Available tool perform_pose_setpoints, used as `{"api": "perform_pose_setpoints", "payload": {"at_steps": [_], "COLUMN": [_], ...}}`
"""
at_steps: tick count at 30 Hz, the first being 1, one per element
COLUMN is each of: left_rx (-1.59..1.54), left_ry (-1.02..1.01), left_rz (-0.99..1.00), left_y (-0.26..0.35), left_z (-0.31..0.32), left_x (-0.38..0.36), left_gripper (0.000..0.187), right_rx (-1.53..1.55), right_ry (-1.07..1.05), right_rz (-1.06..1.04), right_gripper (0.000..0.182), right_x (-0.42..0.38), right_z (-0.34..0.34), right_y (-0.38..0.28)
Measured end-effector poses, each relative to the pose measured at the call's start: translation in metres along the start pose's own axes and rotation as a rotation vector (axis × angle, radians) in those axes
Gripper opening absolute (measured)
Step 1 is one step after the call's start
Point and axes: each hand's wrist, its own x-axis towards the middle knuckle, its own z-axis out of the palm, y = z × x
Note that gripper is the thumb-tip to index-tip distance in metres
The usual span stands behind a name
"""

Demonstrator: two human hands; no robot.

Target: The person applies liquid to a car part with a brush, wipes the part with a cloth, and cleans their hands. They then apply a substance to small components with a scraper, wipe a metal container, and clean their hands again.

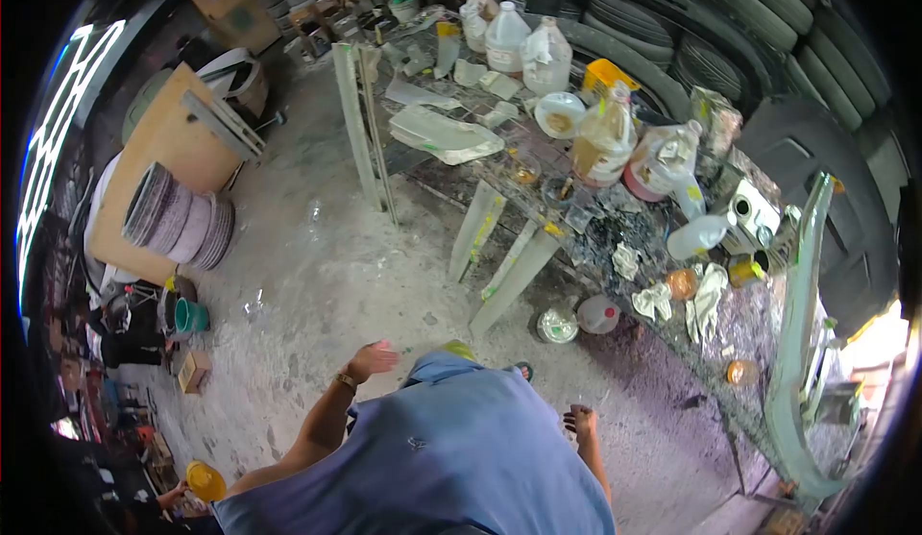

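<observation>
My left hand [375, 360] is stretched out over the concrete floor, its fingers extended and nothing in it. A watch or bracelet [347, 381] circles that wrist. On the other side of my blue shirt [432, 449], my right hand [581, 422] hangs low with loosely bent fingers and no object visible in it. It is nearest to a clear jug with a red cap [598, 314] and an open metal can [557, 326] on the floor. Neither hand touches anything that I can see.
A cluttered workbench [538, 210] carries plastic jugs [603, 141], rags [706, 300] and jars. Long panels [509, 280] lean against its front. Stacked wheels [181, 216] and a wooden board [158, 175] stand left. A person's hand [173, 495] holds a yellow round object [205, 480] at lower left.
</observation>
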Motion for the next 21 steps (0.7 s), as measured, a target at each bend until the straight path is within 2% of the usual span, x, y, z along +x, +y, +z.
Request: {"api": "perform_pose_setpoints", "payload": {"at_steps": [1,3,5,9,11,13,17,19,21], "left_rx": [-0.436,-0.424,-0.417,-0.393,-0.365,-0.326,-0.240,-0.165,-0.003], "left_ry": [0.456,0.443,0.428,0.315,0.346,0.295,0.033,-0.066,0.002], "left_rz": [-0.423,-0.457,-0.488,-0.472,-0.370,-0.298,-0.115,-0.113,0.209], "left_y": [-0.009,-0.036,-0.035,0.002,0.004,0.031,0.096,0.118,0.107], "left_z": [0.001,-0.001,-0.002,0.003,-0.005,-0.010,-0.009,0.001,0.021], "left_x": [0.001,0.001,0.013,0.038,0.069,0.113,0.240,0.312,0.393], "left_gripper": [0.056,0.055,0.054,0.050,0.049,0.045,0.036,0.044,0.039], "right_rx": [0.014,0.013,0.008,-0.044,-0.041,0.005,0.089,0.141,0.130], "right_ry": [0.014,-0.018,-0.034,-0.064,-0.056,-0.026,0.112,0.211,0.282], "right_rz": [0.005,-0.007,0.021,0.066,0.062,-0.012,-0.106,-0.125,-0.122], "right_gripper": [0.027,0.026,0.025,0.024,0.025,0.021,0.027,0.028,0.028], "right_x": [0.001,0.003,0.011,0.013,0.015,0.014,-0.007,-0.028,-0.066], "right_z": [0.004,0.017,0.030,0.062,0.080,0.096,0.120,0.125,0.129], "right_y": [-0.002,-0.006,-0.006,-0.021,-0.033,-0.044,-0.063,-0.055,-0.043]}}
